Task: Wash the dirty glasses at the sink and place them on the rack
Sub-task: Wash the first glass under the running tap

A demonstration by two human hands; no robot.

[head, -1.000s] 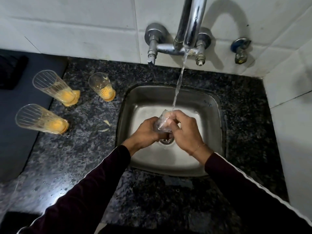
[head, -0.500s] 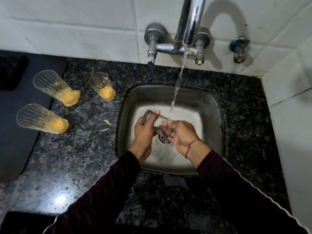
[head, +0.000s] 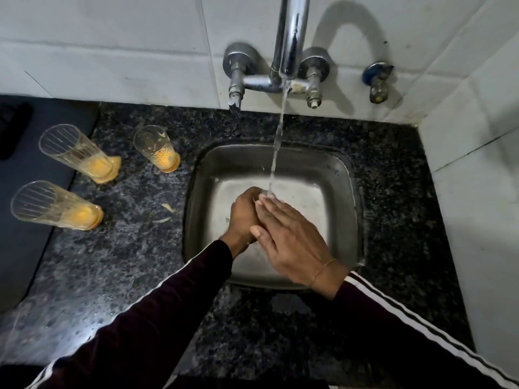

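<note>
Counter [head: 134,276]: dark speckled stone, wet in places; it goes around the sink on all sides.
Wall [head: 112,46]: white tiles behind and at the right side.
Sink [head: 345,192]: steel square basin, set into the counter, below the tap.
Tap [head: 290,37]: fixed on the wall; a thin stream of water [head: 278,141] falls down onto the fingers.
Right hand [head: 292,242]: flat, fingers straight and together, lying over the left hand; it covers most of what is under it.
Left hand [head: 243,217]: curled like a fist, inside the sink, touching the right hand. Whether it holds a glass I cannot tell, because the hands hide it.
Dirty glasses: three stand on the counter left of the sink, well apart from the hands, each with orange rest at the bottom. The far left glass [head: 77,153] and the near left glass [head: 53,206] appear leaning, mouths to the left. The small glass [head: 157,148] is nearest to the sink, mouth up.
Scraps [head: 167,207]: two small pale pieces between glasses and sink.
</note>
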